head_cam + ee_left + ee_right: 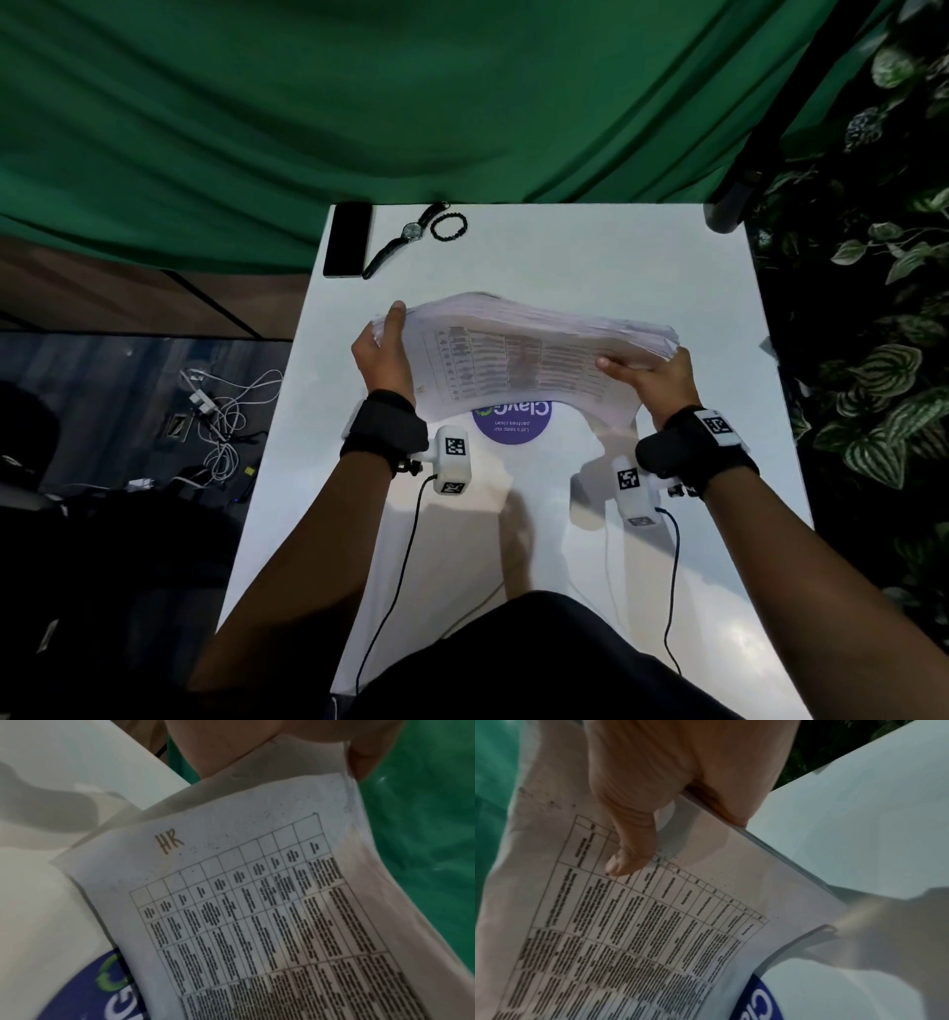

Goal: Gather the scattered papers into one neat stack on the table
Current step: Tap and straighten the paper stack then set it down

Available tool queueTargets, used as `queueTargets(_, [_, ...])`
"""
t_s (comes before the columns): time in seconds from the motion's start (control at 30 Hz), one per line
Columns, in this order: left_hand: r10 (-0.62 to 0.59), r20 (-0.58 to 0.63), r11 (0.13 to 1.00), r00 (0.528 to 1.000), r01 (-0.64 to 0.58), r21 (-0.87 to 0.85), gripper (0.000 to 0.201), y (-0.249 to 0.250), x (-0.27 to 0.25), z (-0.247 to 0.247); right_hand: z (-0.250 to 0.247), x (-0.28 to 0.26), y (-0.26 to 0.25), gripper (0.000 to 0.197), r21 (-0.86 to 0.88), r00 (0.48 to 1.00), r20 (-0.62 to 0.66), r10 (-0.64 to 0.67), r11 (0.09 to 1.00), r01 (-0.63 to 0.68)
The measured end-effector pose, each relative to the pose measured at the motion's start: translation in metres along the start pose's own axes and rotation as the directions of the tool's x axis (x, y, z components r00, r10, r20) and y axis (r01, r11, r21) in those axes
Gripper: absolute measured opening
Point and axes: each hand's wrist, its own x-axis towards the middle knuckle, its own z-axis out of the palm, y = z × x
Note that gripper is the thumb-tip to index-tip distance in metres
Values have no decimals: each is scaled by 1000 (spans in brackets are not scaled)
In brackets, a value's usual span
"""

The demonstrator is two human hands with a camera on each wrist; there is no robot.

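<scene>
- A thick stack of papers is held above the middle of the white desk, sagging between both hands.
- Its top sheet carries a printed table of blurred text, with handwritten "HR" at the near left corner.
- The left hand grips the stack's left end, thumb on top.
- The right hand grips the right end, thumb pressing the sheet.
- A purple round sticker under the stack reads "Clay…" and "Let's keep our pantries clean".

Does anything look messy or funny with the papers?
Yes. The paper stack sags between the left hand and right hand, its right-side edges fan out unevenly, and the top sheet has dark specks.
</scene>
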Motion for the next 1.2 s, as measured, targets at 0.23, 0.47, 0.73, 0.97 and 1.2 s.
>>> queueTargets(0.23, [83, -13, 995, 997, -82, 65, 42, 12, 9, 7, -6, 4, 11, 33, 18, 999, -18, -41, 999, 41])
queueTargets(0.47, [88, -11, 987, 996, -85, 140, 31, 7, 2, 5, -9, 3, 22, 39, 19, 1000, -3, -16, 1000, 16])
queueTargets(0.73, [153, 35, 947, 988, -156, 282, 31, 4, 4, 6, -7, 10, 22, 30, 14, 1000, -1, -19, 1000, 19])
queueTargets(0.97, [160, 43, 946, 986, -166, 280, 43, 5, 11, 2, -11, 14, 16, 32, -22, 998, 45, -31, 999, 32])
queueTargets(1.2, [4, 77, 986, 997, -17, 166, 29, 5, 15, -4, -12, 16, 12, 31, -68, 997, 68, -45, 996, 49])
